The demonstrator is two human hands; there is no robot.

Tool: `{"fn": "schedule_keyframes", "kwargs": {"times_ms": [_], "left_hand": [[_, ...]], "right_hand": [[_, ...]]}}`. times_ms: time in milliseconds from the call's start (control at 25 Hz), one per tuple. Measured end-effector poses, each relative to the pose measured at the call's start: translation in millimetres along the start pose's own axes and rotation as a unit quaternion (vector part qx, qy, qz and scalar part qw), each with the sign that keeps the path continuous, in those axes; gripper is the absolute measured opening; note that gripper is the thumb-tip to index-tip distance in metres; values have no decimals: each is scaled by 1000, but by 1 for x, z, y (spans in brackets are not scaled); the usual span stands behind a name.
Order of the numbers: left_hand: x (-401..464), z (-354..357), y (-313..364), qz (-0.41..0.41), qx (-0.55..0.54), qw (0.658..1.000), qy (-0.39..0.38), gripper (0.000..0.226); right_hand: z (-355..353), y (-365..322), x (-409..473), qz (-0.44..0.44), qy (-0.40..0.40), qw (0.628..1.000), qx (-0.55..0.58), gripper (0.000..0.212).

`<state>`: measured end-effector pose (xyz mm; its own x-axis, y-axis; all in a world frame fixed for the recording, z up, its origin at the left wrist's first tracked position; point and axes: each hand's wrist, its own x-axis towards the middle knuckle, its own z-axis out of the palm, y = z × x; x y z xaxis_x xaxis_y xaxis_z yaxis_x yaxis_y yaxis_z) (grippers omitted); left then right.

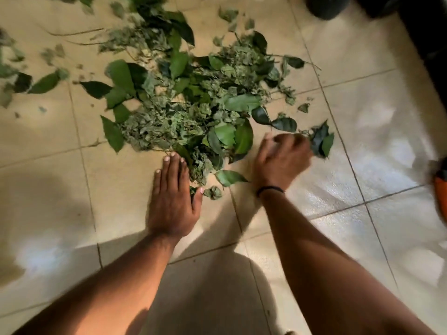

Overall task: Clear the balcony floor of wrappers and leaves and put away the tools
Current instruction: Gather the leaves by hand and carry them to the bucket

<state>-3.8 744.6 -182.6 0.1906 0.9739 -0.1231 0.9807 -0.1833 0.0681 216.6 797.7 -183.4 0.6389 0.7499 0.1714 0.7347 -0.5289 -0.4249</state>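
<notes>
Just ahead, the leaf pile (193, 102) runs away from both hands; left hand (173, 197) lies flat against its near edge, right hand (281, 160) grasps a few stray leaves (320, 141).

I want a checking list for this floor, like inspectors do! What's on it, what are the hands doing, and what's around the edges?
Surface: pale tiled floor with dark grout lines, sunlit patches and shadows.
Job's things: big pile of leaves in the middle; loose leaves scattered to the left; small leaf clump at the right. No wrappers or tools clearly seen.
Clutter: thin twigs near the top left.
Grippers: left hand flat, fingers straight, against the pile's near edge; right hand blurred, fingers curled by the small clump, grip unclear.
Cables: nothing seen.
Surroundings: dark round thing at the top; orange thing at the right edge, both cut off.
</notes>
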Motion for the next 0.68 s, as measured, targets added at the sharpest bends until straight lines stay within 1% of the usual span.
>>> {"fn": "schedule_keyframes", "kwargs": {"times_ms": [40, 120, 160, 200, 240, 320, 400, 480, 520, 560, 640, 680], "left_hand": [[-1, 0, 0, -4, 2, 1000, -1, 75], [-1, 0, -2, -7, 3, 1000, -7, 75], [-1, 0, -4, -7, -1, 1000, -8, 75], [-1, -1, -5, -7, -6, 1000, -8, 76], [-2, -1, -6, -6, -13, 1000, -8, 78], [-4, -1, -7, -4, -12, 1000, -9, 86], [-5, -2, -5, 1, -1, 1000, -20, 100], [-3, -4, -4, -2, 9, 1000, -24, 111], [-2, -5, -3, -5, 8, 1000, -24, 113], [-2, -6, -3, -7, 6, 1000, -22, 113], [0, -6, -3, -7, -1, 1000, -16, 111], [1, -5, -3, -5, -4, 1000, -13, 108]], "right_hand": [[-1, 10, 11, 20, 14, 999, -32, 49], [1, 17, 33, 85, 28, 995, -50, 66], [3, 15, 43, 122, 12, 992, -42, 75], [7, 11, 50, 140, -20, 989, -38, 79], [13, 5, 54, 121, -61, 990, -46, 81], [27, -14, 52, 2, -139, 989, -49, 79], [39, -45, 41, -125, -207, 970, 18, 75], [42, -72, 25, -195, -244, 943, 116, 69], [39, -82, 22, -207, -229, 938, 159, 65], [35, -86, 23, -205, -184, 945, 178, 62], [31, -79, 34, -154, -70, 977, 133, 59], [30, -71, 43, -107, -48, 988, 99, 61]]}}
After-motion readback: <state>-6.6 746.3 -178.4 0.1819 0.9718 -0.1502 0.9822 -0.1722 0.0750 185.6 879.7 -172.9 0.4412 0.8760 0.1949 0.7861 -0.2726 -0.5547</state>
